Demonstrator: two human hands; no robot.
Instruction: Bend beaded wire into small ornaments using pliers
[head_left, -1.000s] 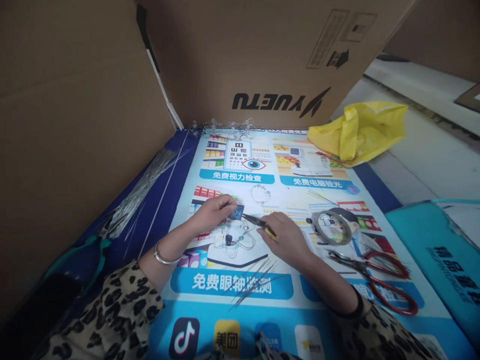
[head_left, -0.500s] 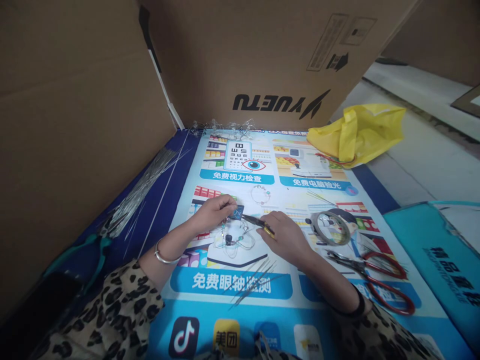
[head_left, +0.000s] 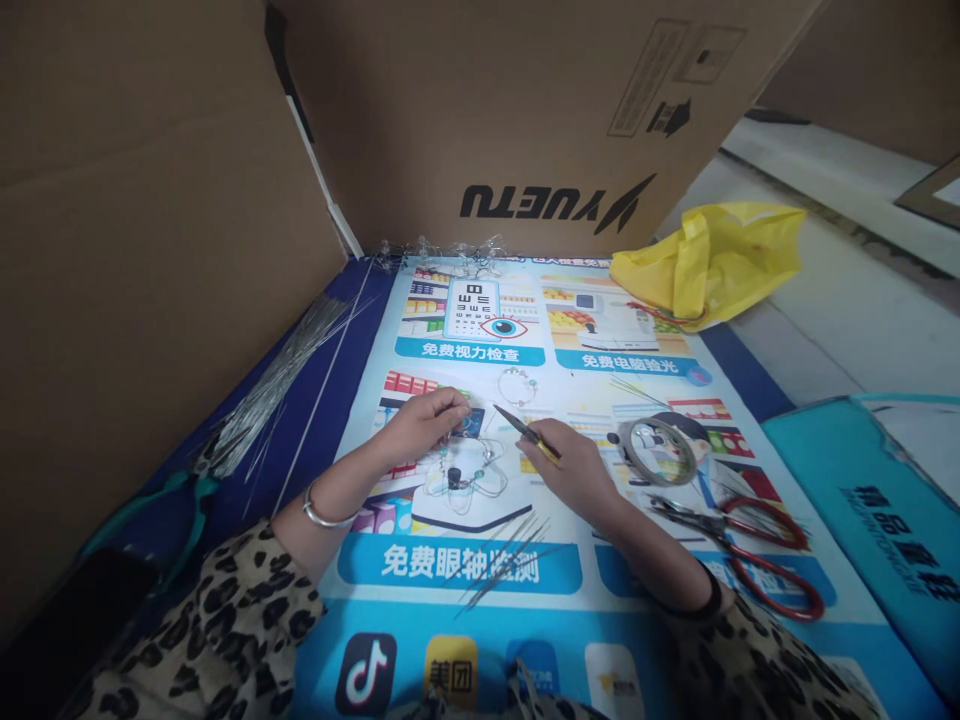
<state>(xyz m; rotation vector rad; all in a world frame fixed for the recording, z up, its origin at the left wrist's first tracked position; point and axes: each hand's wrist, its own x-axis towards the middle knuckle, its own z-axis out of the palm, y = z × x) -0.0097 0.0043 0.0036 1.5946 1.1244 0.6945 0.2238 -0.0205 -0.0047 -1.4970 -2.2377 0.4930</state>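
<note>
My left hand pinches the top end of a beaded wire piece, whose thin loops and pale and green beads hang over the printed mat. My right hand is closed round a small pointed tool with dark, narrow blades and a yellow handle; it could be thread snips or tweezers. Its tip points up and left, apart from the wire piece. Above the hands lies a beaded ring. Short cut wires are scattered below them.
Teal-handled pliers and a bundle of wires lie at left. On the right are a tape roll, red-handled scissors and a teal bag. Behind stand cardboard walls, wire pieces and a yellow bag.
The tool in my right hand has drawn back to the right, away from my left fingertips, and its tip now points more upward. My left hand keeps its pinch on the wire piece.
</note>
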